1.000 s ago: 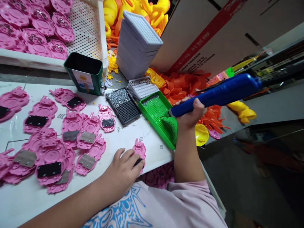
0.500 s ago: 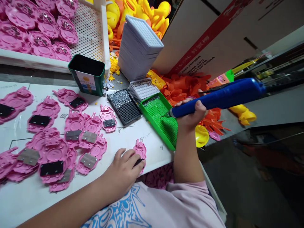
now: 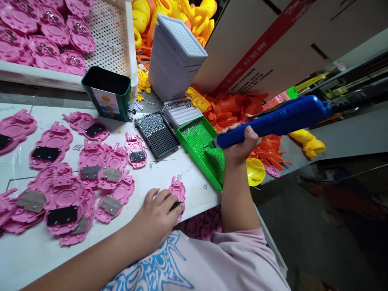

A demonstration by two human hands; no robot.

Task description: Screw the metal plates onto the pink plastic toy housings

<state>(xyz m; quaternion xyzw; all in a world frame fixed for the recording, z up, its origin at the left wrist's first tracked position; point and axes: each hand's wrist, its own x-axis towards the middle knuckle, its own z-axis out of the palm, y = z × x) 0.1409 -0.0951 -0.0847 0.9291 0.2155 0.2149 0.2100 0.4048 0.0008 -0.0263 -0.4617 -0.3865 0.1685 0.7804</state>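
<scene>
My left hand (image 3: 159,216) rests over a pink plastic part (image 3: 177,189) near the table's front edge, its fingers curled on the part's black plate. In my right hand (image 3: 242,146) is a blue electric screwdriver (image 3: 266,123), lying sideways with its tip pointing left over a green perforated tray (image 3: 196,139). Small screws lie in this tray. Beside it stands a black perforated tray (image 3: 159,139) with screws across its back half. Several more pink parts (image 3: 65,192) with black or grey plates are spread at the left.
A dark green tin (image 3: 106,95) stands behind the pink parts. Further back are a white crate (image 3: 131,48) of pink parts and a tall stack of white trays (image 3: 176,60). Orange pieces (image 3: 233,109) and a cardboard box (image 3: 273,48) lie beyond the screwdriver.
The view has shifted slightly, so most things sit a little further left. My right hand and the screwdriver stay over the green tray; my left hand stays on the pink part.
</scene>
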